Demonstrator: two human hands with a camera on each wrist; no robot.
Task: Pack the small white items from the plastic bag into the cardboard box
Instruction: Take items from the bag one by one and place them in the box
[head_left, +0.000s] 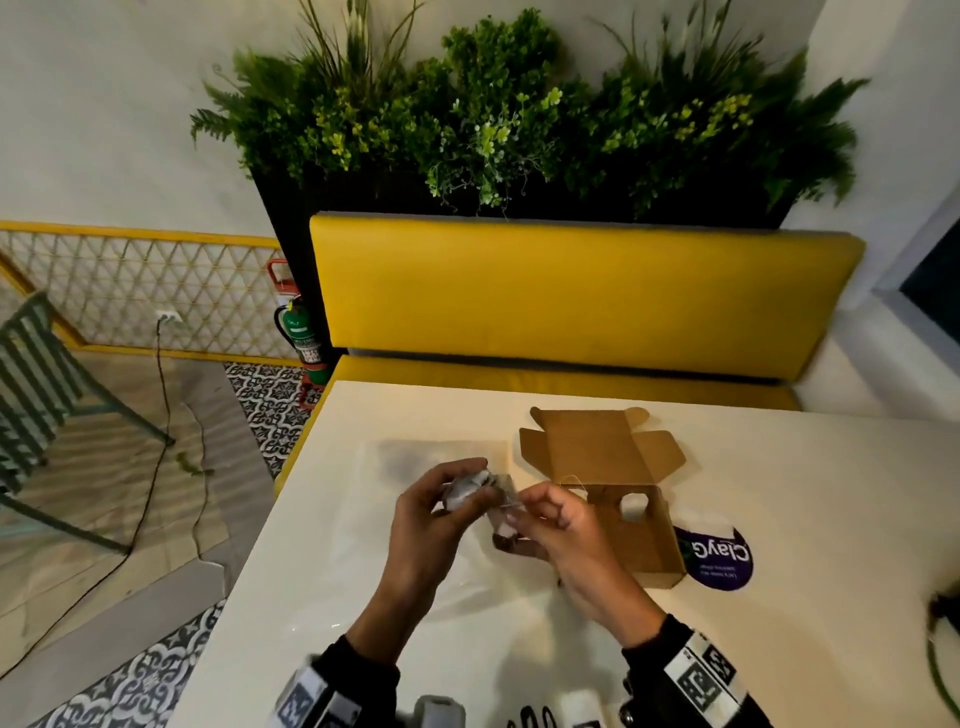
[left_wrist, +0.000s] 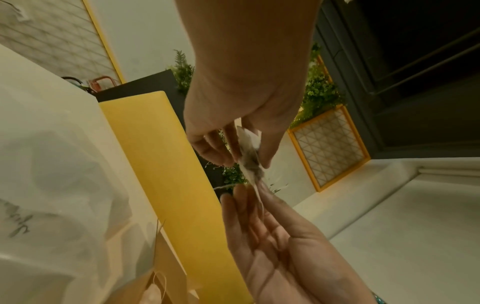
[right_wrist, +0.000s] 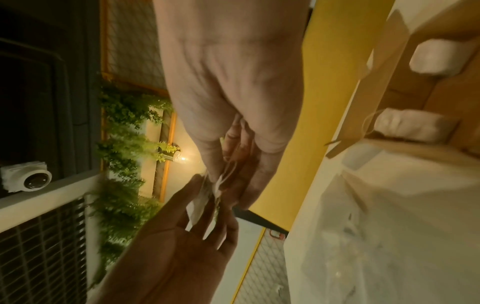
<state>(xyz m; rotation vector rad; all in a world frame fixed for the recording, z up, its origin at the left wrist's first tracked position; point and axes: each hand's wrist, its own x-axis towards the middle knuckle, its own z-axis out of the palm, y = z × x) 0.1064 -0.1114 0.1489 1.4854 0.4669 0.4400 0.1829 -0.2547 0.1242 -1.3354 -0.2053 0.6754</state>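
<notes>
Fingertips of both hands met on one small white sachet (head_left: 470, 491), held in the air just above the table (head_left: 779, 649). The left hand (head_left: 431, 512) curled round the sachet's bulk, thumb and fingers pinching it from either side, probably to keep it steady. The right hand (head_left: 558, 525) pinched the other end, where a thin string (left_wrist: 224, 186) trailed off; the wrist views suggested the fingers were teasing out the string or the paper edge, though which one I cannot tell. Holding it clear of the table likely left both hands free to work it.

Under the grip and to its left lay the clear plastic bag (head_left: 415, 566), flat and slack on the table, so I judged it nearly emptied; what was left inside could not be seen.

Just beyond the right hand stood the cardboard box (head_left: 641, 540), lid flaps (head_left: 592, 441) thrown back, presumably for a short drop from the grip. The right wrist view showed two white sachets (right_wrist: 413, 127) already lying inside, side by side, so packing was under way. A purple sticker (head_left: 722, 556) lay on the table against the box's far side from the grip.
</notes>
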